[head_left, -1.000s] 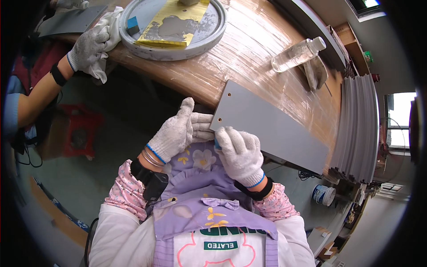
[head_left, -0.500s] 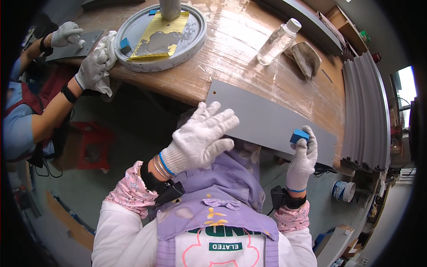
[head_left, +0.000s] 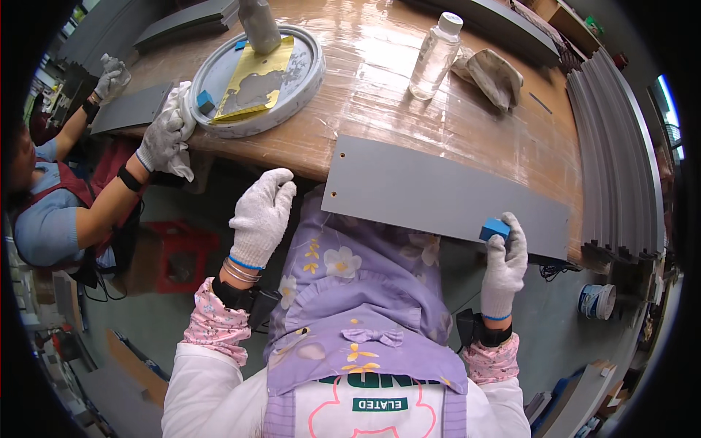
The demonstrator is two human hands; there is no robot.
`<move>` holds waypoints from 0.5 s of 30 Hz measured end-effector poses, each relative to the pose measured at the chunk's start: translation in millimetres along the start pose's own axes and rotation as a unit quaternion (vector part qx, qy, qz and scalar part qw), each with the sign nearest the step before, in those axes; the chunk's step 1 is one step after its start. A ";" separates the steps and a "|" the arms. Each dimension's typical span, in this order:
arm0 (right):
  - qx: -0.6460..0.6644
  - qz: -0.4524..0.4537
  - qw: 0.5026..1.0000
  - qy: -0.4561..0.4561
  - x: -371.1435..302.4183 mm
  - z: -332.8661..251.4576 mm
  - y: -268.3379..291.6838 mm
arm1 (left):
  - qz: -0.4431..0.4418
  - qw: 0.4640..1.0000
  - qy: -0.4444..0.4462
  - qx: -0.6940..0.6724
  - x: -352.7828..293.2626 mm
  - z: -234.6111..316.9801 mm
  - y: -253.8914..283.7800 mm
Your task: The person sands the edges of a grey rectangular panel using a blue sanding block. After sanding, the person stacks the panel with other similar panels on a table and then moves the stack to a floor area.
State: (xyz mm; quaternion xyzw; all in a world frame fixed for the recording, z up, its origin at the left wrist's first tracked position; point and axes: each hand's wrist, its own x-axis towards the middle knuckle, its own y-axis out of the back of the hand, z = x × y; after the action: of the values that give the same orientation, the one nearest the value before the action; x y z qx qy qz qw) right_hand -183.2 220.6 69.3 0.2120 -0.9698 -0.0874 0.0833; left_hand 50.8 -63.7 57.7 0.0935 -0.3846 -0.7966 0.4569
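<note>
pinching: the right hand (head_left: 504, 274), in a white knit glove, grasps a small blue block (head_left: 495, 230) between thumb and fingers.
blue block: above the grey panel (head_left: 438, 191), toward the panel's right end and close to its near side; whether it touches the panel, i cannot tell.
grey panel: lying flat along the near edge of the film-wrapped surface (head_left: 372, 109), its near left corner jutting past that edge; two small brass-coloured holes sit at its left end.
left hand: the left hand (head_left: 261, 219), gloved too, is raised off the near edge, left of the panel and apart from it, fingers loosely curled and holding nothing.
round grey lid: the lid (head_left: 274, 123) lies near the surface's near edge, farther left, with a yellow sheet (head_left: 282, 62) smeared with grey paste, a grey container (head_left: 259, 28) and another blue block (head_left: 206, 101) on it.
clear bottle: the bottle (head_left: 432, 66), white-capped, stands beyond the panel, just beside a crumpled cloth (head_left: 493, 80).
panel stack: the stack (head_left: 610, 153) of grey sheets stands at the surface's right edge.
co-worker: at the surface's left, one gloved hand (head_left: 161, 142) clutches a white rag (head_left: 182, 106) by the near edge.
</note>
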 end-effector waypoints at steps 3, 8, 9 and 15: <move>-0.214 -0.057 0.952 0.211 -5.1 -0.3 -7.0 | -0.030 0.985 0.056 -0.158 2.2 -5.5 -9.9; -0.332 -0.062 0.873 0.353 -10.0 -1.5 -20.6 | -0.190 0.928 0.172 -0.269 8.6 2.0 -16.8; -0.342 -0.062 0.863 0.366 -9.5 -2.4 -24.5 | -0.212 0.925 0.177 -0.261 11.1 3.7 -17.3; -0.364 -0.098 0.829 0.413 -13.5 0.9 -54.2 | -0.224 0.872 0.149 -0.409 3.9 -18.8 -34.0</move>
State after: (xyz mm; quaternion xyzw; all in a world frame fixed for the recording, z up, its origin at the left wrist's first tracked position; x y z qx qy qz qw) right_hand -149.7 177.9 55.6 0.2766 -0.7172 -0.3461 0.5380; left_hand 35.7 -67.0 21.9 0.0992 0.0798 -0.9403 0.3158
